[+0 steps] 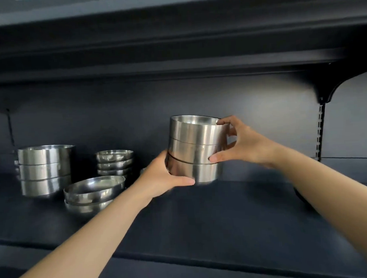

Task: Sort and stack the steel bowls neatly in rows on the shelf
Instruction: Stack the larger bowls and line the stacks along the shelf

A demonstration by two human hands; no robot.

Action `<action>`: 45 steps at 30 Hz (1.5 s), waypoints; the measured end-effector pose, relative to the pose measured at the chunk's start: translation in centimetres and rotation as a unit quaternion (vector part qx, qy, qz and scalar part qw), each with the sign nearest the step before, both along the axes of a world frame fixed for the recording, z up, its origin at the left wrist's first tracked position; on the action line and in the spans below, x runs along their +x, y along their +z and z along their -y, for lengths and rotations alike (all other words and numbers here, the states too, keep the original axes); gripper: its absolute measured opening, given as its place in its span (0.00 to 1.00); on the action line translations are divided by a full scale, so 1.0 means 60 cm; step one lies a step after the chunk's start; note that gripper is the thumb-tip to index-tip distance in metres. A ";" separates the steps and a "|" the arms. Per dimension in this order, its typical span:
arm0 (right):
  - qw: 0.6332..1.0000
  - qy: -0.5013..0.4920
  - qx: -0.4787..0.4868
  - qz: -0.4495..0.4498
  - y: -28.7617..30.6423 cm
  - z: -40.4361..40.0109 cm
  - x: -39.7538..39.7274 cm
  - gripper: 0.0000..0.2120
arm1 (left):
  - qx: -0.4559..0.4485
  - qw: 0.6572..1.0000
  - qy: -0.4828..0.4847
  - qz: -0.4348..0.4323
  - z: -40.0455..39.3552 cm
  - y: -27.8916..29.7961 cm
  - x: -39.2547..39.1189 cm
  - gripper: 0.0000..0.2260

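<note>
Bowls, three straight-walled steel ones nested in a stack, are held over the dark shelf, right of the small bowl stack. Left hand curls round the bottom bowl, probably bearing the weight; right hand pinches the upper two, thumb low, forefinger on the rim, likely keeping the tilted stack aligned. Left of the small stack: a matching tall stack; in front, shallow rounded bowls. All polished, reflective.

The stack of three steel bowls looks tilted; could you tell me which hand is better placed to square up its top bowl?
Probably the right hand: its fingers already pinch the upper bowls, while the left hand grips the stack's base.
</note>
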State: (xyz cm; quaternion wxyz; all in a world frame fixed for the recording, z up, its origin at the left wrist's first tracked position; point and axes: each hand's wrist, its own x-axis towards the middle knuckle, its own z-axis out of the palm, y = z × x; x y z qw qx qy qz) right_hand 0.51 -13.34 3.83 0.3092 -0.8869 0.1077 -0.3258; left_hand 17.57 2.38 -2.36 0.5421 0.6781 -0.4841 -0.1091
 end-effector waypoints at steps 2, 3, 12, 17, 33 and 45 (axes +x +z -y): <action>1.000 0.008 0.003 -0.004 0.011 -0.003 0.052 0.42 | -0.017 1.000 0.003 -0.008 -0.004 0.002 0.043 0.30; 1.000 0.011 0.003 -0.006 0.016 -0.003 0.074 0.41 | -0.024 1.000 0.006 -0.011 -0.003 0.001 0.061 0.29; 0.999 0.029 0.033 -0.023 0.011 0.006 0.202 0.39 | -0.014 0.999 0.023 -0.026 -0.004 -0.010 0.177 0.32; 0.999 0.027 0.032 -0.028 0.009 0.015 0.233 0.39 | -0.009 0.999 0.025 -0.033 0.001 -0.019 0.205 0.33; 0.995 0.016 0.060 -0.081 -0.018 0.041 0.262 0.39 | 0.024 0.999 0.015 -0.030 0.023 -0.063 0.226 0.29; 0.993 -0.035 0.065 -0.091 -0.017 0.054 0.191 0.43 | 0.070 0.997 0.016 0.035 0.066 -0.082 0.171 0.39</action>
